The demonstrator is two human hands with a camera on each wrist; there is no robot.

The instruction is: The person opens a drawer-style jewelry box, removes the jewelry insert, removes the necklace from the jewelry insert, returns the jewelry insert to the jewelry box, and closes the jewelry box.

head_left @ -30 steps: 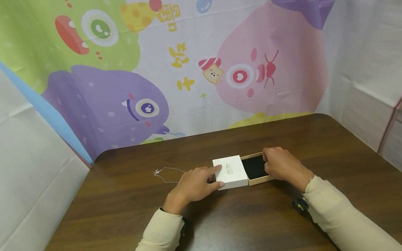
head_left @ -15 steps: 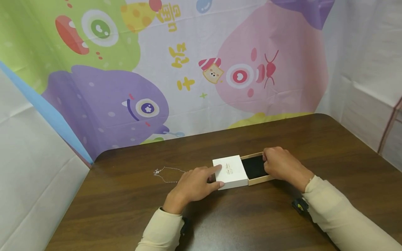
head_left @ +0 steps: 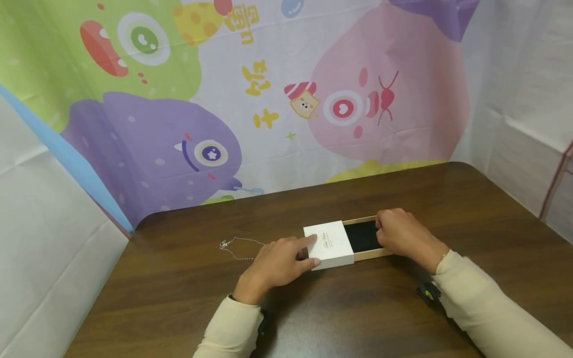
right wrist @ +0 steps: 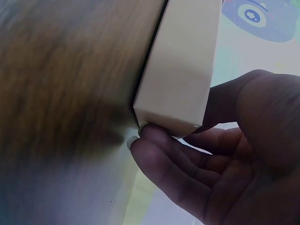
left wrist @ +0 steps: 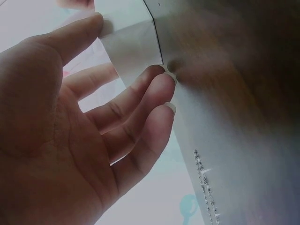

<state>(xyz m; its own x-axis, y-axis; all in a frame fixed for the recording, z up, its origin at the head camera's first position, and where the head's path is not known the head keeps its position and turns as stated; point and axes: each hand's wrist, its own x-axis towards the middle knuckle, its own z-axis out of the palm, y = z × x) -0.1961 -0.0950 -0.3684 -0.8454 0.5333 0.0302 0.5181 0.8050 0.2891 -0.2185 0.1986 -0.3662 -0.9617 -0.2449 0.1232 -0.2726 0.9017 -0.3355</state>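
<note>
A white slide-out gift box stands on the brown table in the head view. Its white sleeve [head_left: 329, 244] bears gold lettering, and the tray [head_left: 371, 255] protrudes to the right, showing a black lining [head_left: 362, 235]. My left hand [head_left: 277, 261] holds the sleeve's left end, index finger on top and thumb at the near side. At the tray's outer end, my right hand [head_left: 403, 232] grips the wall; the right wrist view shows fingers beneath the tan tray [right wrist: 180, 65]. A silver chain necklace [head_left: 237, 239] lies left of the box, partly hidden behind my left hand.
The wood-grain table [head_left: 179, 298] has a rounded far edge. A cartoon-printed cloth [head_left: 277, 99] hangs behind it, and pale cloth walls [head_left: 515, 124] stand on both sides.
Both hands keep their places on the box. The tray's near wall sits very slightly higher against the sleeve than before. The necklace has not moved.
</note>
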